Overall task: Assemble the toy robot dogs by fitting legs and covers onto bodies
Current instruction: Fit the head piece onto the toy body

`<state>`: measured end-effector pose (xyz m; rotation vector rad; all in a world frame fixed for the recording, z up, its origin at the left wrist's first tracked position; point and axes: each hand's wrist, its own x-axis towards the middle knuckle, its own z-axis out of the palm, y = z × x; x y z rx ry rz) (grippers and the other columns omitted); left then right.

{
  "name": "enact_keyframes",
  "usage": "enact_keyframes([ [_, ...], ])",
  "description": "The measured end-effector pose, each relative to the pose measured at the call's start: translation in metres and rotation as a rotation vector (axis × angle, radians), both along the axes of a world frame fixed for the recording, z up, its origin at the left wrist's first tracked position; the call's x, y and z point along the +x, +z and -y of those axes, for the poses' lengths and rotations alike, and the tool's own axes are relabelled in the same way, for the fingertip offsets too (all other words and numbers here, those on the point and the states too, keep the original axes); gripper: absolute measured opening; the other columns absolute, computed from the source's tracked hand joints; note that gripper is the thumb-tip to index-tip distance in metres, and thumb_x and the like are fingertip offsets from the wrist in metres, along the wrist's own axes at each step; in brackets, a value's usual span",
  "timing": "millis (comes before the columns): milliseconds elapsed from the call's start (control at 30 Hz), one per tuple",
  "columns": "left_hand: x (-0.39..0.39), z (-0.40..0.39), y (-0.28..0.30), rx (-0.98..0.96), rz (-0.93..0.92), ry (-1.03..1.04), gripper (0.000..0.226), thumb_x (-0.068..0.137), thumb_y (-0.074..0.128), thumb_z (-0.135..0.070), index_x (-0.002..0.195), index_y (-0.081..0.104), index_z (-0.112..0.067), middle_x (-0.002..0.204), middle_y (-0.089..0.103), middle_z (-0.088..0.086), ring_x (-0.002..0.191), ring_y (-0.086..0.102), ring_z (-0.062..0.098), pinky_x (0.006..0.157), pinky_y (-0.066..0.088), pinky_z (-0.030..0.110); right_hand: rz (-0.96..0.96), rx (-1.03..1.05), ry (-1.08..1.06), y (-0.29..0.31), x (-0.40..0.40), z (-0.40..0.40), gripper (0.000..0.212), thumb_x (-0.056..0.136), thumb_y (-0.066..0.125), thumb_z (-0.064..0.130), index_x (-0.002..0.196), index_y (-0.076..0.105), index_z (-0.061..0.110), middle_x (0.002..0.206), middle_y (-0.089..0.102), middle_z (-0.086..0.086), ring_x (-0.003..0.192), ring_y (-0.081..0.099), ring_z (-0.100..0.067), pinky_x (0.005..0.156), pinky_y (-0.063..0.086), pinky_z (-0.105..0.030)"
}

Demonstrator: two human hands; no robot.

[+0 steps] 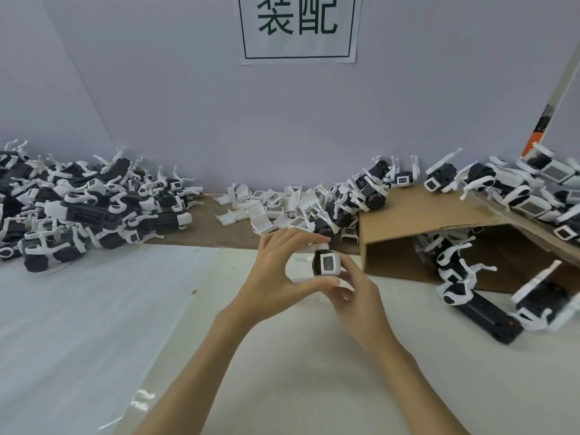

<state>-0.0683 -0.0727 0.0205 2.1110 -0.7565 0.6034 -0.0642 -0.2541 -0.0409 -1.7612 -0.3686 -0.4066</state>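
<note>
White plastic cover half-seated, I held the toy dog body above the desk, left hand and right hand both clamped on it; uneven pressure risked a skewed snap.

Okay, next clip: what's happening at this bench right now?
A person is putting together a toy robot dog, holding it above the table with both hands. The left hand grips it from the left side and the right hand pinches its front end. A big pile of dogs lies at the left, loose white covers sit at the back, and more dogs lie on and spill from a cardboard box at the right.
</note>
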Motion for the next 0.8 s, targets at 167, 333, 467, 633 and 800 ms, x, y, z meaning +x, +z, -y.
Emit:
enact_keyframes([
  [167,-0.002,-0.001,0.006,-0.2,-0.168,0.0,0.019,0.102,0.064,-0.043,0.117,0.072,-0.034,0.12,0.071,-0.017,0.127,0.058,0.015,0.116,0.036,0.05,0.056,-0.02,-0.013,0.003,-0.003,-0.007,0.057,0.093,0.073,0.003,0.133,0.06,0.041,0.129,0.063,0.011,0.115,0.064,-0.007,0.089,0.056,-0.02],
  [333,0.011,-0.014,-0.001,-0.489,-0.282,0.131,0.053,0.107,0.037,-0.054,0.102,0.08,-0.024,0.108,0.076,-0.004,0.114,0.066,0.023,0.106,0.046,0.051,0.231,-0.223,-0.208,0.01,-0.009,-0.01,0.056,0.082,0.088,0.02,0.132,0.067,0.033,0.116,0.049,0.002,0.094,0.058,-0.01,0.075,0.05,-0.016],
  [467,0.009,0.001,-0.014,-0.837,-0.35,0.204,0.066,0.11,0.042,-0.055,0.068,0.075,-0.016,0.071,0.07,-0.004,0.062,0.06,0.011,0.055,0.041,0.026,0.319,-0.343,-0.193,0.01,-0.02,-0.024,0.05,0.08,0.089,0.025,0.126,0.07,0.025,0.117,0.045,-0.001,0.099,0.054,-0.011,0.082,0.046,-0.015],
  [633,0.019,-0.018,-0.011,-1.157,-0.64,0.274,0.068,0.103,0.045,-0.057,0.058,0.073,-0.014,0.073,0.073,0.007,0.056,0.062,0.016,0.046,0.04,0.023,0.027,-0.178,0.012,0.019,-0.025,-0.029,0.069,0.079,0.082,0.058,0.141,0.054,0.042,0.125,0.058,0.017,0.121,0.055,-0.006,0.095,0.044,-0.012],
  [800,0.026,-0.021,-0.014,-0.991,-0.909,0.286,0.091,0.101,0.032,-0.08,0.084,0.081,-0.005,0.093,0.078,0.018,0.072,0.074,0.029,0.065,0.058,0.034,-0.147,-0.049,-0.099,0.015,-0.021,-0.032,0.043,0.078,0.077,0.067,0.104,0.071,0.034,0.091,0.074,0.017,0.089,0.069,-0.006,0.075,0.052,-0.017],
])
